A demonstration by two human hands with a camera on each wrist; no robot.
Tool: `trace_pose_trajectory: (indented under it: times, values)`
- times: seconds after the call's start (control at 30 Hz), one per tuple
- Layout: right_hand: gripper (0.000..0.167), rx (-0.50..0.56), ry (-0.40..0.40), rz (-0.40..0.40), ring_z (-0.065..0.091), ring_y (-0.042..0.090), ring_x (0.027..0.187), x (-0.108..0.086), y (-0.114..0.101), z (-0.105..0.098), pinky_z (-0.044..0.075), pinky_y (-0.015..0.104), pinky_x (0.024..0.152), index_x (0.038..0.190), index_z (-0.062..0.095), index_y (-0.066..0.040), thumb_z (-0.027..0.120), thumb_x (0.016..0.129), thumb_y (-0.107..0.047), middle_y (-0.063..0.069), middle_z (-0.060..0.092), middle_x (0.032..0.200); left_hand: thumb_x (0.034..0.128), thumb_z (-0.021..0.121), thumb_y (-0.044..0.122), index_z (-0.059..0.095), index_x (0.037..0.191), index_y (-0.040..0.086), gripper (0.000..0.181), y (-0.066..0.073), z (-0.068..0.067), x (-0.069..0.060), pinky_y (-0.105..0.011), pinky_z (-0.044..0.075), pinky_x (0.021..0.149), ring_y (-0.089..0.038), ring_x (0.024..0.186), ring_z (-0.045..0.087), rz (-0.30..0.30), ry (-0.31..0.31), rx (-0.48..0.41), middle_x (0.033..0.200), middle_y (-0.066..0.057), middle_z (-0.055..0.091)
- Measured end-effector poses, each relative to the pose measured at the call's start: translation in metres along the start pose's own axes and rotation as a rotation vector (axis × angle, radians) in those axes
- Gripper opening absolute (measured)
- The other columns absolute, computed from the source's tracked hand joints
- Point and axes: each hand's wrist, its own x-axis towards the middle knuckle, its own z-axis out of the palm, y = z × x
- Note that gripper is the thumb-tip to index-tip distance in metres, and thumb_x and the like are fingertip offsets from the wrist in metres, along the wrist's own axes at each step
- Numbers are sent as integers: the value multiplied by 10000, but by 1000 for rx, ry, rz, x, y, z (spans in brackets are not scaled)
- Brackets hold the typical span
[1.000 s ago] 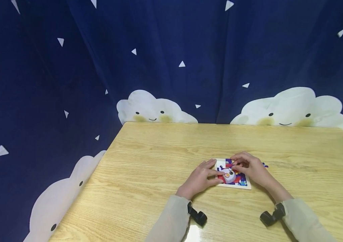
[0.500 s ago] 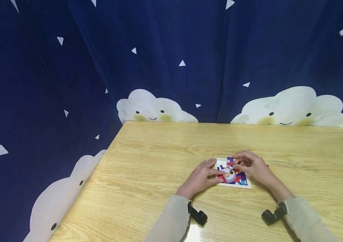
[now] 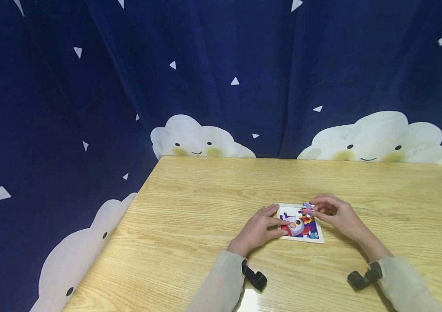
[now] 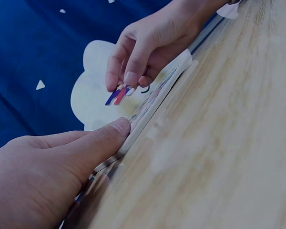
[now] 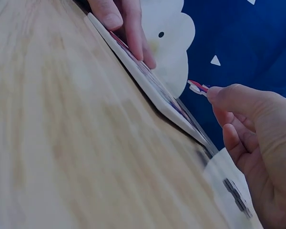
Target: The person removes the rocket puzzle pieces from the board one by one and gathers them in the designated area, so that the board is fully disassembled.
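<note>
A small jigsaw puzzle board [image 3: 316,241] with a pale frame lies on the table, showing a white-faced cartoon figure. Bare pale backing shows along its upper part. My left hand [image 3: 258,229] rests on its left side, fingers extended over the picture and the frame. The left thumb [image 4: 105,140] lies on the board's edge in the left wrist view. Between thumb and fingertips my right hand [image 3: 339,216] pinches a purple and red puzzle piece [image 4: 118,95]. That piece is held tilted above the board's upper right, apart from it in both wrist views.
Another loose puzzle piece [image 5: 237,196] lies beyond the board near my right hand. The wooden table [image 3: 190,208] extends around the board. A dark blue curtain [image 3: 213,52] with white clouds hangs behind the table's back edge.
My right hand has moved right with the puzzle piece, which has shifted from the board's upper middle to above its upper right. More pale backing shows there. My left hand has stayed put.
</note>
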Motion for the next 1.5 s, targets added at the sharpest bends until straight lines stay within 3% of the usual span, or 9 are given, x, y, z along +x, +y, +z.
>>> trace_pose_trajectory:
  times: [0.2,0.43,0.7,0.97,1.5]
  values:
    - [303,-36,13,8,597,-36,792,-4,4,-8,530,88,698,1131,686,-41,751,835,-42,-83,606,1070,928,629,439,675,1249,318,345,0,0,0,-357,246,1251,-195,1498,302,-2,9,0,1576,-63,375]
    - [290,-65,29,22,583,-43,789,-11,8,-20,518,70,698,1121,685,-24,750,840,-50,-49,613,1086,925,636,432,674,1250,317,346,0,0,0,-352,235,1253,-195,1495,308,8,14,8,1572,-73,378]
    - [285,-75,35,24,576,-74,809,-17,17,-36,506,35,734,1124,670,-2,736,848,-34,-271,556,1070,921,647,421,673,1254,308,353,0,0,0,-354,235,1254,-192,1493,311,5,15,5,1572,-71,383]
    - [341,-24,35,10,603,-56,808,-25,27,-50,506,27,757,1137,649,47,746,810,31,-219,597,1043,923,641,427,678,1246,309,346,-1,1,1,-356,240,1252,-203,1492,316,18,22,2,1571,-78,383]
    - [320,-114,18,53,589,-115,839,-37,38,-76,480,-8,773,1155,640,35,726,852,-25,-284,573,1049,928,641,422,684,1239,308,335,0,1,0,-347,257,1247,-193,1494,311,-6,16,-6,1577,-59,377]
